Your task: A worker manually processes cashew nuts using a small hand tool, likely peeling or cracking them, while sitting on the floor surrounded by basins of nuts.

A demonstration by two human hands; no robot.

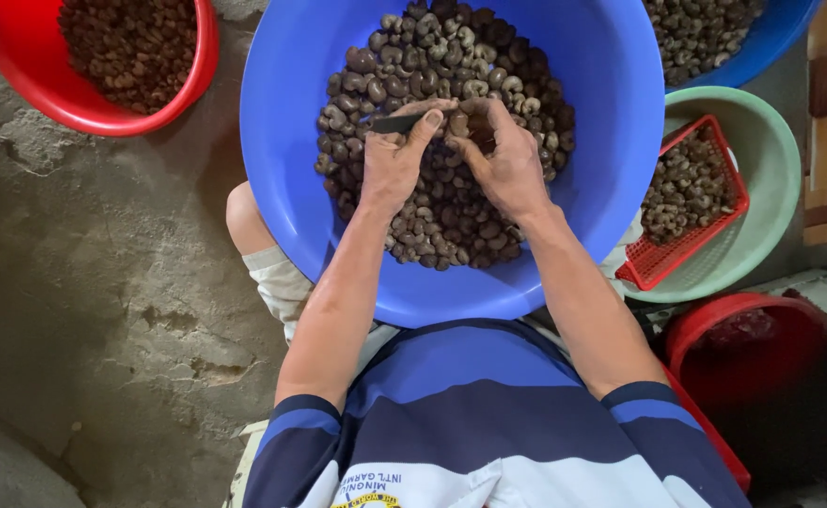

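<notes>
Head view, looking straight down over the person's lap. A large blue basin point(601, 113) rests across the knees and holds a heap of dark brown, kidney-shaped nuts point(451, 216). Both forearms reach into the basin from below, and the two hands meet above the upper middle of the heap.

The left hand point(393, 162) is closed around a small dark blade point(396, 122), the thumb pressed along its top; the blade lies roughly level and points toward the other hand. The right hand point(507, 162) is closed on a single nut point(457, 122), pinched between thumb and fingertips just beside the blade's end. Whether blade and nut are actually touching cannot be told.

Around the basin, further containers stand on the rough grey concrete floor point(84, 301). At upper left, a red basin point(18, 66) holds darker, reddish-brown material. At upper right, a second blue basin point(789, 33), partly out of frame, holds paler greyish nuts. To the right, a pale green basin point(771, 150) contains a red mesh tray point(677, 254), tilted, with more pale nuts in it. At lower right stands a red bucket point(714, 329).

The person wears a shirt point(470, 414) striped in blue, navy and white, and light shorts point(277, 282).
</notes>
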